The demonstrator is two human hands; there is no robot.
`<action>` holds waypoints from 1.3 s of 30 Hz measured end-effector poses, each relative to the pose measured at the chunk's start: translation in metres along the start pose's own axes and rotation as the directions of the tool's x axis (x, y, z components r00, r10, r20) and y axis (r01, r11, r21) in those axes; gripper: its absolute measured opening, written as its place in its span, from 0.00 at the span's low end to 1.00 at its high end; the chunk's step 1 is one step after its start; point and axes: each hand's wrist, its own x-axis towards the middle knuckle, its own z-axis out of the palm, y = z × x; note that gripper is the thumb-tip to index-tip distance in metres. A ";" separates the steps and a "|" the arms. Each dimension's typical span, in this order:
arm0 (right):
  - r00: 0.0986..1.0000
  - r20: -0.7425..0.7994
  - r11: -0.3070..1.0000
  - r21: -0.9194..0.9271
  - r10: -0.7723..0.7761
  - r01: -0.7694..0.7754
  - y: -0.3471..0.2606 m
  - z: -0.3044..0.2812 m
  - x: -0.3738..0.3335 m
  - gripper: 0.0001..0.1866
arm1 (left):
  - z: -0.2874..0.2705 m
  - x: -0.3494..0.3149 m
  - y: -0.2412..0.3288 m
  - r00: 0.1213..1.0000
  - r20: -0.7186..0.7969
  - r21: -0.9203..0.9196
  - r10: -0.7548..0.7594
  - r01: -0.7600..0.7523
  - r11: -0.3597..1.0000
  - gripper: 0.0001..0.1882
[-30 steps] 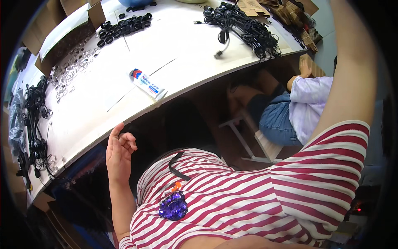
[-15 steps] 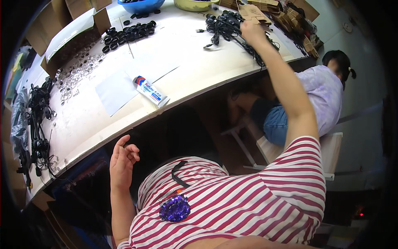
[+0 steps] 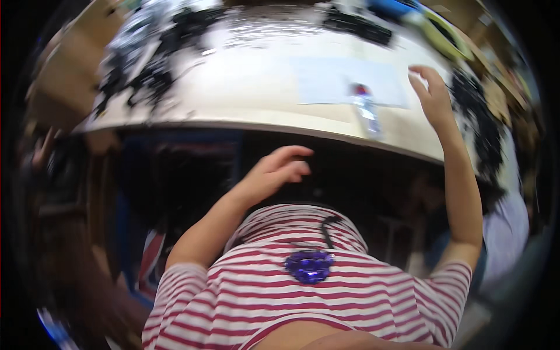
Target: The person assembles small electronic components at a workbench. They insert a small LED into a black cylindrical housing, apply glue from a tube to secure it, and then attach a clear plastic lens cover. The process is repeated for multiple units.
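My right hand [image 3: 434, 99] hovers over the right part of the white table [image 3: 245, 108], thumb and fingers apart, with nothing seen in it. To its left lie a blurred white tube with a red end [image 3: 367, 114] and pale paper sheets [image 3: 326, 81]. A heap of black cables [image 3: 475, 116] is just right of that hand. My left hand [image 3: 274, 175] hangs in front of the table's near edge, close to my striped shirt. Its fingers are loosely bent and apart, and it appears to hold nothing.
More black cables [image 3: 149, 81] lie at the table's left, near a cardboard box [image 3: 81, 70]. Blurred clear rings [image 3: 268, 29] and black ring-shaped pieces [image 3: 359, 26] are at the back. A blue bowl [image 3: 394, 7] and yellow basin [image 3: 446, 38] stand back right. A person [image 3: 507, 216] sits at the right.
The view has swung left. My right hand has come back from the cardboard pieces and cables at the far right toward the tube. My left hand has moved inward before my body.
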 end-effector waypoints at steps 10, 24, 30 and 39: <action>0.928 0.104 0.869 0.402 -0.358 0.290 -0.222 0.176 0.044 0.08 | -0.134 0.004 0.088 0.537 -0.350 0.886 0.768 -0.076 0.457 0.10; 0.965 0.063 0.851 0.488 -0.255 0.193 -0.209 0.218 0.048 0.05 | -0.396 0.027 0.113 0.535 -0.720 0.682 0.442 0.664 0.308 0.21; 0.955 0.093 0.866 0.453 -0.283 0.213 -0.207 0.220 0.049 0.05 | -0.393 0.028 0.116 0.540 -0.807 0.569 0.240 0.602 0.560 0.25; 0.955 0.121 0.859 0.478 -0.270 0.182 -0.209 0.218 0.051 0.06 | -0.354 0.017 0.133 0.570 -0.815 0.474 0.101 0.557 0.682 0.27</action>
